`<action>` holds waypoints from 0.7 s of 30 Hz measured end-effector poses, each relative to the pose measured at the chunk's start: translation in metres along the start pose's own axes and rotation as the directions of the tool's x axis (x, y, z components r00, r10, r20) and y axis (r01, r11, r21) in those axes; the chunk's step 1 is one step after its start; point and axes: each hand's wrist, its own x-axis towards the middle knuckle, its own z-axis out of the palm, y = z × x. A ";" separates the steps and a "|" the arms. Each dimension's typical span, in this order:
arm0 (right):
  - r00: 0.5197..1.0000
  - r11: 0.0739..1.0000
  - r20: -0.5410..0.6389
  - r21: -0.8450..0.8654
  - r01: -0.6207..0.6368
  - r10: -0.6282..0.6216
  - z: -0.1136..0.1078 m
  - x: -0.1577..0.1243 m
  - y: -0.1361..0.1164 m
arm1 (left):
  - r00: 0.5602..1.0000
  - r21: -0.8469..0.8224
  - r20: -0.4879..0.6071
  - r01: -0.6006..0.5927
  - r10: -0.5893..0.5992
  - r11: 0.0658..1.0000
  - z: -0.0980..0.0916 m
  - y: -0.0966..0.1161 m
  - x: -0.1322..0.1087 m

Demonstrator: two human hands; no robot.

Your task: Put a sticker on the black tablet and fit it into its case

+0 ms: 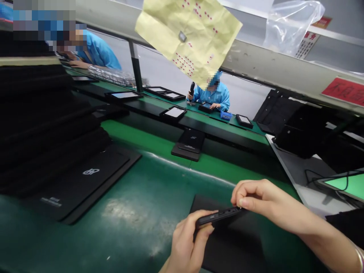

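A slim black tablet (218,217), seen nearly edge-on with small ports along its side, is tilted up above the bench. My left hand (189,240) grips its left end, thumb below and fingers on top. At the far right end, my right hand (261,197) is closed, thumb and fingertips pinched at the tablet's corner. Whether a small separate piece sits between those fingertips I cannot tell. Beneath the tablet lies a flat black pad (236,246), partly covered by my hands.
Black tablets (91,182) lie stacked at left beside dark hanging cloth (42,125). Another pair (189,142) rests on the green belt (136,136). Framed tablets (174,112) line the far side, where two co-workers in blue sit. Yellow paper (190,38) hangs from the overhead rail.
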 end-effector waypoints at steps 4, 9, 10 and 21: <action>0.999 0.998 -0.024 -0.067 0.023 -0.025 0.005 -0.002 -0.001 | 1.000 -0.003 0.023 -0.004 0.004 1.000 -0.001 0.000 -0.001; 0.999 0.994 -0.030 -0.103 0.038 -0.042 0.006 -0.003 0.002 | 1.000 0.000 0.019 -0.008 0.008 1.000 0.000 0.002 -0.002; 1.000 0.998 -0.018 -0.063 0.024 -0.025 0.006 -0.003 0.003 | 1.000 0.000 0.018 -0.010 0.010 1.000 0.000 0.003 -0.002; 0.995 0.881 -0.095 0.472 0.010 0.039 0.019 0.006 0.025 | 1.000 0.006 -0.024 -0.004 0.004 1.000 0.002 -0.002 -0.003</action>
